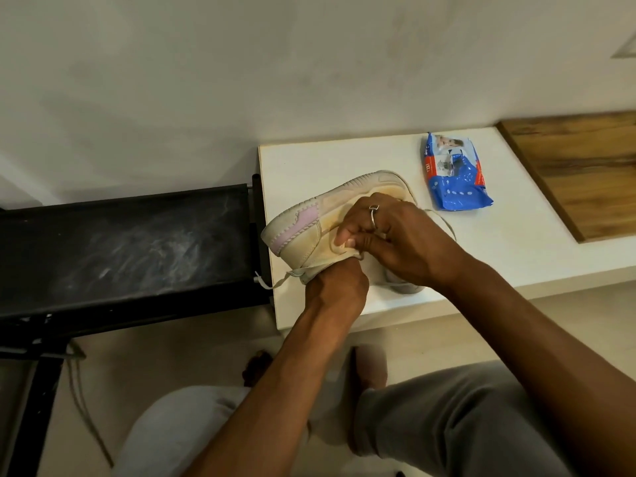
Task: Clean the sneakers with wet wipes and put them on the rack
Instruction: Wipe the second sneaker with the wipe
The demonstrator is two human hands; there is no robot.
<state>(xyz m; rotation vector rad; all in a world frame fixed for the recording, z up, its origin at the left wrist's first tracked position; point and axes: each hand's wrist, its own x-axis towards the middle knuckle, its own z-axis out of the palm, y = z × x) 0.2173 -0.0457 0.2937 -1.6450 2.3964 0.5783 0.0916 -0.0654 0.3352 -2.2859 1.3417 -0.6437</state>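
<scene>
we log sneaker [309,232] upper: matt cream leather-like skin with a smooth pink panel | sole [347,186]: ribbed rubber | wipes pack [454,177]: glossy, crinkled blue plastic | bench [516,259]: smooth white matt top | board [581,166]: brown wood, grain showing | rack shelf [120,246]: black, matt, dust-streaked | ring [374,215]: shiny metal | trousers [464,425]: soft grey cloth

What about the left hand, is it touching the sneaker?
Touching. The head view shows the left hand gripping the sneaker from below, fingers curled against it.
</scene>
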